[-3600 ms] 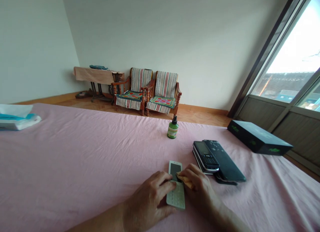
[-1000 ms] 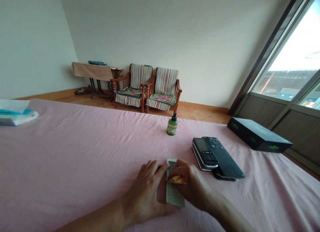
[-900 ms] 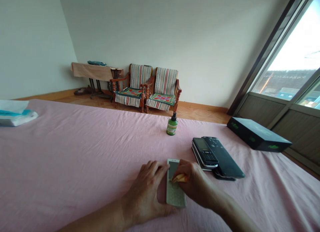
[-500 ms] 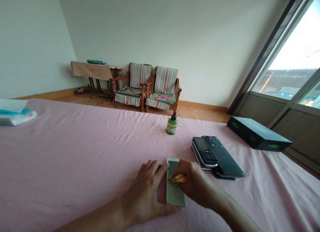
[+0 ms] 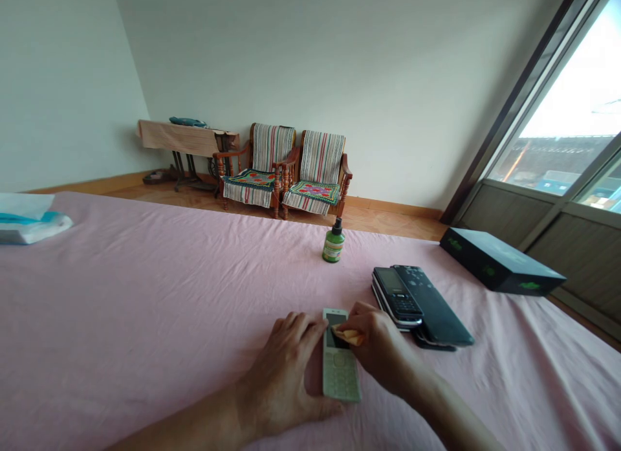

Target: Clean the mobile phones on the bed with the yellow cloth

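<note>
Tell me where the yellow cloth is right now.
In the head view, the yellow cloth is low and just right of centre, pinched in the right hand over the far half of the pale keypad phone.

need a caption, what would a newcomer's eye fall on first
Probably the pale green keypad phone at lower centre, where the right hand holds a yellow cloth to its screen. Next might come the green, black-topped bottle standing upright beyond it, and two brown wooden armchairs by the far wall.
</note>
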`<state>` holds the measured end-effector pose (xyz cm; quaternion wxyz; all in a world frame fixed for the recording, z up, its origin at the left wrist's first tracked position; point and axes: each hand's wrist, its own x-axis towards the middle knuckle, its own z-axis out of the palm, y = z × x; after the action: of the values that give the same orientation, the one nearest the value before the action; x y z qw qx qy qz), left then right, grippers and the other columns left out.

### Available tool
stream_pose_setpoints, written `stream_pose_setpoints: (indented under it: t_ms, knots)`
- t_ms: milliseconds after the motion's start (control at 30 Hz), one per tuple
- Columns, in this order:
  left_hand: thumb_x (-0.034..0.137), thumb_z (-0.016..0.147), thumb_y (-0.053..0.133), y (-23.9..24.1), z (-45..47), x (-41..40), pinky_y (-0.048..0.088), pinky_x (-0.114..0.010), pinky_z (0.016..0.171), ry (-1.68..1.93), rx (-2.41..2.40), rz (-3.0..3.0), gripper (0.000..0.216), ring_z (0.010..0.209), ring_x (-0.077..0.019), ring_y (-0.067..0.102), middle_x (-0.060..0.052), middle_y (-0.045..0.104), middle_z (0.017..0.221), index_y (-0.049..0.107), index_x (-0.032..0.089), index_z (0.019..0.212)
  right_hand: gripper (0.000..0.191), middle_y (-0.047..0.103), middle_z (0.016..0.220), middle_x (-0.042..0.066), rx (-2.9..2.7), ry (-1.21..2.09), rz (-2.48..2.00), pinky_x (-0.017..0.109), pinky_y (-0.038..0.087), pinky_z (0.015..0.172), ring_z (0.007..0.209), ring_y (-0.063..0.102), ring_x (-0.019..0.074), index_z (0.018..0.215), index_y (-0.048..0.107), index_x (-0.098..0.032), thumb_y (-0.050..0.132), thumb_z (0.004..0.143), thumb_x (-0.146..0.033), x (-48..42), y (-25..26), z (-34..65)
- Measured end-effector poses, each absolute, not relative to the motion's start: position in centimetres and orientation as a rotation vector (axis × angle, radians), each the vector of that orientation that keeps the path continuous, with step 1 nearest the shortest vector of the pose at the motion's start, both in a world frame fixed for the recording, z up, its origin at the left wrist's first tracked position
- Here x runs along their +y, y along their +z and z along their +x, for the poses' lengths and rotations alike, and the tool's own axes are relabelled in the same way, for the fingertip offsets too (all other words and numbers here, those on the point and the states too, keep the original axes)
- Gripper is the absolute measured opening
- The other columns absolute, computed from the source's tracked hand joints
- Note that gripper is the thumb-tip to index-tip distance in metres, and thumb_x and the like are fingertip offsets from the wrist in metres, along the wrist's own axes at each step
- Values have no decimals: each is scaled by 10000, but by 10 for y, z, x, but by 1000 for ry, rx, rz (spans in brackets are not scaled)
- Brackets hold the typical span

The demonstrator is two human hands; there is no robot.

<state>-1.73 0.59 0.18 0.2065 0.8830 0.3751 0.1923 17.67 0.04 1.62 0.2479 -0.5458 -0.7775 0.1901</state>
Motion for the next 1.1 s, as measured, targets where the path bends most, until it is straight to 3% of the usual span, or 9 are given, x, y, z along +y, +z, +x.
stream_pose_setpoints:
  t_ms: [133,367,633,800,967,1100]
  knots:
    - [480,562,817,4,-16,5,341,-457,976,573,1005,2462,831,1099,-301,463,-67,533,1226,461,263,1281,282,524,772,17,-2095,352,-1483,234,343,659,749,496,136,737,677,-189,483,788,10,7,6,175]
    - [428,562,839,10,-17,4,376,-423,944,575,993,2442,743,1069,-282,491,-48,558,1183,511,263,1209,279,504,707,-4,-2141,450,-1456,218,325,587,644,488,106,648,652,-181,505,798,2,2,11,174]
    - [369,588,847,10,-17,1,400,-404,923,595,952,2467,626,1019,-264,526,-41,601,1115,569,228,1131,230,526,805,39,-2037,166,-1529,265,346,680,795,478,172,759,676,-176,532,791,0,17,-8,167]
    - [370,624,829,8,-16,4,382,-404,944,612,901,2487,669,1049,-264,521,-39,599,1146,526,253,1208,249,521,785,24,-2120,262,-1406,249,351,667,784,483,159,764,690,-188,523,816,-11,19,-3,160]
    - [419,636,813,7,-16,5,395,-411,917,600,931,2501,596,1008,-269,532,-45,613,1086,566,236,1147,213,507,778,26,-2067,180,-1532,258,340,668,782,473,162,713,669,-173,553,802,-19,19,-4,161]
    - [364,631,824,9,-15,3,381,-409,949,631,903,2502,656,1051,-266,520,-46,601,1144,525,237,1201,215,509,801,26,-2124,209,-1471,248,345,663,789,474,159,733,661,-179,534,828,-34,15,-1,156]
